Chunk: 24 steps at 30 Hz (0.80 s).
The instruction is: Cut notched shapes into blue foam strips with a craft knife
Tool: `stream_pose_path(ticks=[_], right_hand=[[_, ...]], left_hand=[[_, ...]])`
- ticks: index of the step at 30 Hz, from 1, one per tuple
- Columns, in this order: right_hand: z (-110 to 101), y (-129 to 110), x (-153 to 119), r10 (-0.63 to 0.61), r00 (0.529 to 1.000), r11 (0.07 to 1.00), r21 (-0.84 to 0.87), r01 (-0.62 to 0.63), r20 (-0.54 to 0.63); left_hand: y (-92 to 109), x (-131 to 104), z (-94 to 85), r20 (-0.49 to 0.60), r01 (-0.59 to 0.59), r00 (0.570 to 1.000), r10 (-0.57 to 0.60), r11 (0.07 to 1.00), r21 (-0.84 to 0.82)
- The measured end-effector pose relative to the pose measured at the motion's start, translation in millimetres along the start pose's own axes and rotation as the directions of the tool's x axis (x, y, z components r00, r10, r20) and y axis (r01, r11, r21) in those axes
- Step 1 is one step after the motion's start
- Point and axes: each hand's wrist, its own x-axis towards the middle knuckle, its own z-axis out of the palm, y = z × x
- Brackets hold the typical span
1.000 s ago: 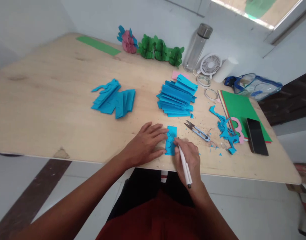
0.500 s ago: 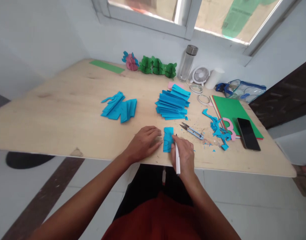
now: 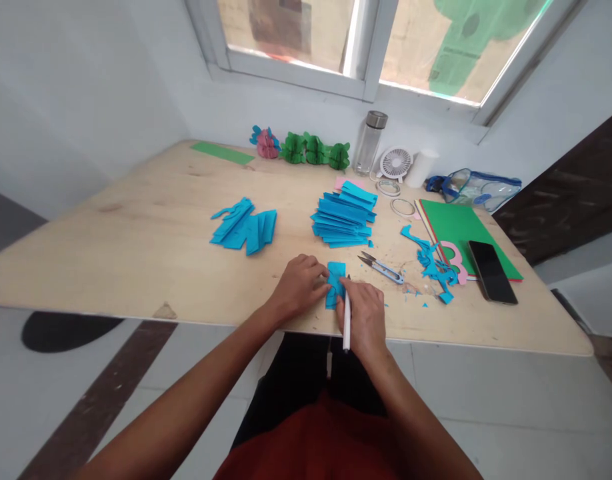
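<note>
A small blue paper piece [image 3: 335, 273] with a drawn dark line lies near the table's front edge, between my two hands. My left hand [image 3: 300, 285] rests on the table with fingers bent and apart, its fingertips touching the paper's left edge. In my right hand [image 3: 367, 312] is a white marker [image 3: 347, 327], its dark tip pointing up toward the paper. The thumb and fingers of that hand also touch the paper's right edge. Blue-handled thread snips [image 3: 383, 268] lie just beyond my right hand. A fanned stack of blue paper strips [image 3: 343, 217] is farther back.
To the left lie other blue folded papers [image 3: 246, 227]. Blue scraps [image 3: 429, 260], a phone [image 3: 492, 272] and green sheets [image 3: 451, 223] are on the right. Along the wall stand green paper ornaments [image 3: 313, 151], a bottle [image 3: 369, 143], a small fan [image 3: 395, 163] and a clear pouch [image 3: 483, 189].
My left fingers have closed in to touch the paper. My right hand has shifted slightly left over its edge, and the marker stands more upright. The camera view has tilted up a little.
</note>
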Motion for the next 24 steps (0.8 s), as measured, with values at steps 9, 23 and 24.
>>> stream_pose_path(ticks=[9,23,24], right_hand=[[-1,-1,-1,0.02,0.999,0.998,0.067,-0.017,-0.035],[-13,6,-2,0.398,0.917,0.749,0.564,-0.347,0.035],[-13,8,-2,0.429,0.903,0.72,0.591,-0.363,0.032]], left_hand=[[11,-4,0.9,-0.055,0.132,0.989,-0.136,0.989,-0.063],[20,-22,-13.3,-0.18,0.088,0.973,-0.146,0.951,-0.296],[22,-24,-12.5,-0.21,0.078,0.969,-0.129,0.969,-0.234]])
